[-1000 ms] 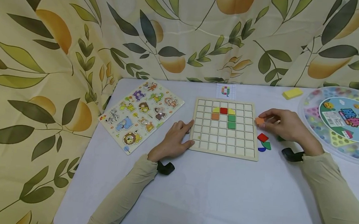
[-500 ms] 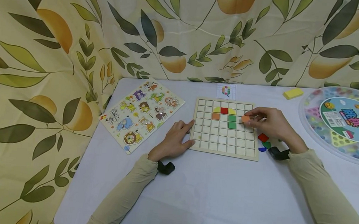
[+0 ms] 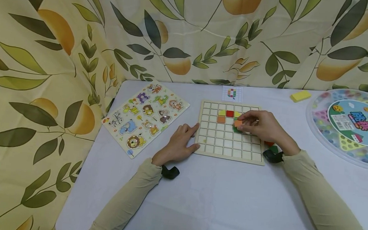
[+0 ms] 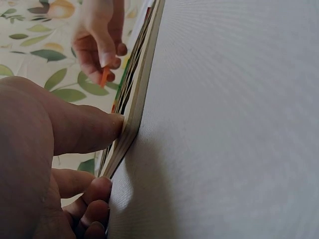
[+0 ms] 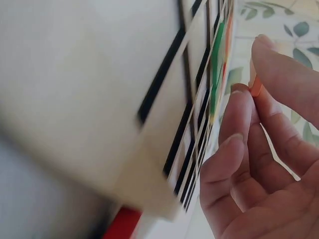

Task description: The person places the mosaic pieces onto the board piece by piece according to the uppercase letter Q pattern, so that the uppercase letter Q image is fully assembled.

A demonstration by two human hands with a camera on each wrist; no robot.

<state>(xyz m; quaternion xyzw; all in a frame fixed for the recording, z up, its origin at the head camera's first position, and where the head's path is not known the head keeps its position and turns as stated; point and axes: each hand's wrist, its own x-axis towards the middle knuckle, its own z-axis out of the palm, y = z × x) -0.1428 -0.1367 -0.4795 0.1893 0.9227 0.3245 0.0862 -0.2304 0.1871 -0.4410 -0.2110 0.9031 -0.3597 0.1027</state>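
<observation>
The right hand (image 3: 264, 125) pinches an orange square (image 3: 238, 123) over the green squares (image 3: 235, 130) on the board (image 3: 214, 144), while the left hand (image 3: 178, 143) touches the board's left edge with two fingers (image 3: 192, 130) spread apart.

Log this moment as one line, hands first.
right hand: pinches orange tile above board | left hand: touches board's left edge | on board: red tile, second orange tile, yellow pieces, green tile partly hidden
</observation>
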